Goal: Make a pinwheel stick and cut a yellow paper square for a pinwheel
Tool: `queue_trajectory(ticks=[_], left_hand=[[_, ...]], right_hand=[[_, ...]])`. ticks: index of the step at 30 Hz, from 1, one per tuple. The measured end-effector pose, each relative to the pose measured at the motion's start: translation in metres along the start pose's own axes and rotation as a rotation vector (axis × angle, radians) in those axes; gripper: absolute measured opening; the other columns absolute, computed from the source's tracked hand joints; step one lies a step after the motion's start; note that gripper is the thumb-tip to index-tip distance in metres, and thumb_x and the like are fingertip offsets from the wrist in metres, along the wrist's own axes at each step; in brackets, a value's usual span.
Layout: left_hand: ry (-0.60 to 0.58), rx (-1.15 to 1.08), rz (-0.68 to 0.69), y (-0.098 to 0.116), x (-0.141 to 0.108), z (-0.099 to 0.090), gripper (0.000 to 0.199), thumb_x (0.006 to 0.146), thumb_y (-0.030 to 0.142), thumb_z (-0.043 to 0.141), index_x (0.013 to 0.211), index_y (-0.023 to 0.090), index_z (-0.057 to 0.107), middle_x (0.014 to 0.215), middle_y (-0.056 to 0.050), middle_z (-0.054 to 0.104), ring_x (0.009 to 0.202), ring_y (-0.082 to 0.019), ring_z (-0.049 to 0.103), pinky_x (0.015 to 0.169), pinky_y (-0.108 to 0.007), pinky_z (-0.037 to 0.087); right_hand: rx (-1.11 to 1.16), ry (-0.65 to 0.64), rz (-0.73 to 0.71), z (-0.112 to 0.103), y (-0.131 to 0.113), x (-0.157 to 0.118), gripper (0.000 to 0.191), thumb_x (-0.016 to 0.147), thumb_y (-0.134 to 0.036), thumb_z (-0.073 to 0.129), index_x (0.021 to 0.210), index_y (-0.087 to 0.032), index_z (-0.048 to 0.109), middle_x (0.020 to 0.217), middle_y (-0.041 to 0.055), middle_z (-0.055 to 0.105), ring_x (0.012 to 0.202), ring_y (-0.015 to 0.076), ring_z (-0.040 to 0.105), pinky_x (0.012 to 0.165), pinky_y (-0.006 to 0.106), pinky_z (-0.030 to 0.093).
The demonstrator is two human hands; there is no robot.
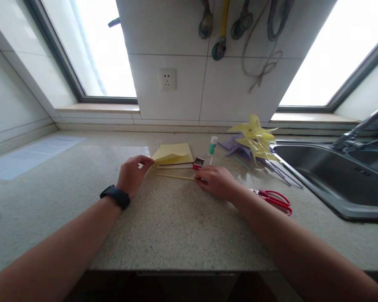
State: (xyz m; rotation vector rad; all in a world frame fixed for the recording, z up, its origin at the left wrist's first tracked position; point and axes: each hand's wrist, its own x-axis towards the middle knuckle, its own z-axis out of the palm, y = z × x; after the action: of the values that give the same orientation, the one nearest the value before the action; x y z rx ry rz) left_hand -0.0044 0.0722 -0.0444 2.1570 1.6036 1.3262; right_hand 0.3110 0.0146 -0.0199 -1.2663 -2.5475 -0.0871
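Note:
With the thumb and fingers pinched together, my left hand lifts the near-left edge of the top yellow paper sheet. That sheet curls up from a stack of yellow paper on the counter. My right hand has its fingers closed on the right end of a thin pale-yellow stick, which lies just in front of the stack. Beyond those fingers is a small red and black box. A glue stick with a white cap and green label stands behind it.
Yellow and purple paper pinwheels on sticks lie at the back right. Red-handled scissors rest beside my right forearm. A steel sink with a faucet borders the counter on the right. A printed sheet lies far left.

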Motion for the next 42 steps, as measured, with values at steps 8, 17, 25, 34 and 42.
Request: queue_trajectory(ticks=[8,17,25,34,42], left_hand=[[-0.065,-0.086,-0.068,0.003,0.001,0.002,0.027,0.084,0.049,0.068,0.090,0.025,0.077,0.083,-0.005,0.077,0.074,-0.021,0.069,0.072,-0.036,0.052],[-0.028,-0.194,-0.135,0.001,0.004,0.001,0.026,0.090,0.040,0.069,0.097,0.015,0.072,0.091,-0.004,0.074,0.087,-0.019,0.070,0.087,-0.042,0.054],[0.211,-0.368,-0.236,-0.016,0.011,0.006,0.032,0.094,0.042,0.063,0.107,0.014,0.065,0.094,-0.005,0.069,0.082,-0.017,0.068,0.073,-0.035,0.058],[0.444,-0.447,-0.321,-0.029,0.021,-0.003,0.030,0.088,0.041,0.066,0.103,0.015,0.064,0.091,-0.005,0.069,0.075,-0.015,0.066,0.065,-0.027,0.054],[0.544,-0.487,-0.324,-0.035,0.024,-0.004,0.027,0.088,0.038,0.068,0.101,0.015,0.065,0.089,-0.004,0.069,0.075,-0.015,0.066,0.065,-0.026,0.053]], right_hand=[[-0.052,0.008,0.005,0.003,-0.004,0.004,0.011,0.092,-0.021,0.059,0.095,-0.023,0.069,0.099,0.0037,0.071,0.089,0.0181,0.062,0.069,0.028,0.037],[-0.027,0.010,-0.031,0.001,-0.010,0.002,0.011,0.092,-0.022,0.059,0.095,-0.023,0.069,0.096,0.0030,0.071,0.086,0.0171,0.063,0.068,0.027,0.037],[-0.012,0.033,-0.074,0.001,-0.016,0.005,0.012,0.093,-0.022,0.058,0.098,-0.023,0.069,0.098,0.0040,0.071,0.098,0.0190,0.062,0.079,0.029,0.042],[-0.053,0.107,0.070,0.006,-0.009,0.007,0.016,0.095,-0.021,0.053,0.096,-0.019,0.070,0.101,0.0080,0.071,0.093,0.0217,0.063,0.074,0.031,0.042],[0.046,0.050,-0.040,-0.002,-0.003,0.001,0.011,0.090,-0.019,0.061,0.095,-0.023,0.071,0.096,0.0026,0.072,0.092,0.0177,0.064,0.078,0.028,0.044]])
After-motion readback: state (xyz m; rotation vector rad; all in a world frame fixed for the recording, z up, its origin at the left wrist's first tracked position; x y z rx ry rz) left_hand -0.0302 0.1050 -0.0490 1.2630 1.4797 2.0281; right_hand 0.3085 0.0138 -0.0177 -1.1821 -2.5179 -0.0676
